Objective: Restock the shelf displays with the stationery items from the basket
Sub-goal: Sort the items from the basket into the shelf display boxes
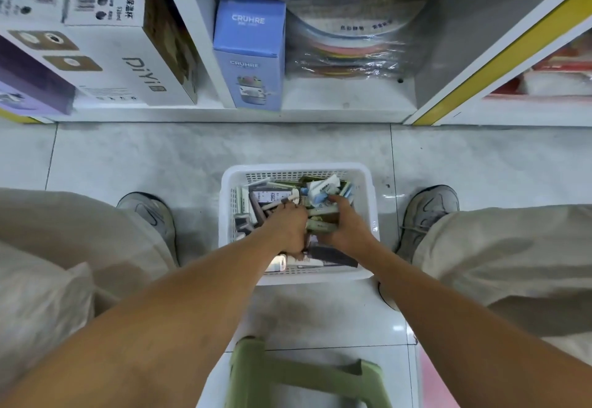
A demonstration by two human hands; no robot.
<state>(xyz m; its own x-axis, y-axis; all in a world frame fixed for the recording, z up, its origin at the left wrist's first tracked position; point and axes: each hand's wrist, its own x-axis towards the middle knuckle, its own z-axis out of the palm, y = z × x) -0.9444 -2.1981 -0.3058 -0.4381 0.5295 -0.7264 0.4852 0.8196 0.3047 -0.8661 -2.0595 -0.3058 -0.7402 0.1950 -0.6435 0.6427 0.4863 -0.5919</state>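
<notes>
1. One white perforated basket (368, 202) is sitting on the tiled floor (192, 158) between two grey shoes, the left shoe (150, 212) and the right shoe (429, 212).
2. The basket is holding a jumbled heap of small stationery packs (275, 194); they are overlapping too much to count.
3. Two hands are reaching into the heap, close together. The left hand (286, 228) is lying knuckles-up on the packs, its fingers curling into them; whether it is gripping one, I cannot tell. The right hand (344, 226) is wrapping its fingers round a pale pack (320, 225).
4. Both forearms are crossing over the near rim, hiding part of the contents.
5. One green plastic stool (304, 372) is showing at the bottom edge.
6. The white shelf (224, 114) is standing beyond the basket, carrying one blue CRUHRE box (250, 55), one white DiYi box (128, 65) and a wrapped stack of coloured round sheets (349, 29).
</notes>
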